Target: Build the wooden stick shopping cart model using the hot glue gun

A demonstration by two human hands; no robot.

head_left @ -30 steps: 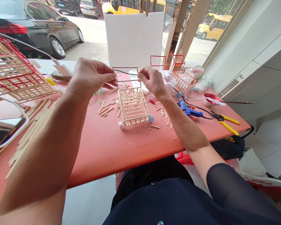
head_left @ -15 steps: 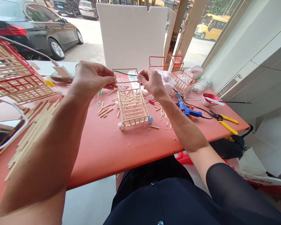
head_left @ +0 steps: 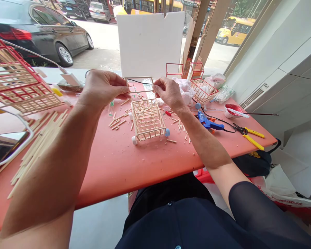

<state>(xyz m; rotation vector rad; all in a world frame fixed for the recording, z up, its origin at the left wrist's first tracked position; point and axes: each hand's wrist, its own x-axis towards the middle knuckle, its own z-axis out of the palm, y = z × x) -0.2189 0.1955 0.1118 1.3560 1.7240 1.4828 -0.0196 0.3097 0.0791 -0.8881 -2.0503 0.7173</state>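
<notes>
A small wooden stick cart (head_left: 149,121) with bottle-cap wheels stands on the red table (head_left: 114,166), its upright stick frame at the far end. My left hand (head_left: 106,88) pinches the left side of that frame between thumb and fingers. On the frame's right side, my right hand (head_left: 168,91) grips with thumb and fingertips. A thin crossbar spans the gap between both hands. Cut stick pieces (head_left: 116,121) lie around the cart. The fingertips partly hide the frame's side sticks.
Long sticks (head_left: 38,141) and a phone (head_left: 7,145) lie left, below a red-and-wood structure (head_left: 18,76). To the right are a blue glue gun (head_left: 207,121), yellow-handled pliers (head_left: 252,136) and a cup of red paint (head_left: 232,110). A white foam board (head_left: 150,45) stands behind.
The view has shifted slightly. Both hands keep their hold on the cart's frame, and the cart has not visibly moved on the table.
</notes>
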